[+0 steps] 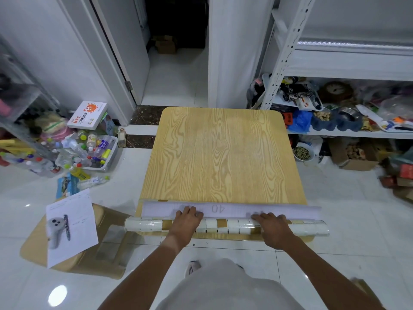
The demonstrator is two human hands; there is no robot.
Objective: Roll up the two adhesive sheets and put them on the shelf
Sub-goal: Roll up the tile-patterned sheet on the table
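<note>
Adhesive sheet (225,225) nearly rolled at the table's (223,153) near edge.
Your left hand (185,222) and right hand (271,229) press it, fingers flat, gripping nothing.

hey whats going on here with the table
A person is rolling up an adhesive sheet at the near edge of a wooden table. The left hand and right hand both rest on the roll, fingers reaching onto its white backing. The white shelf stands to the right.
</note>
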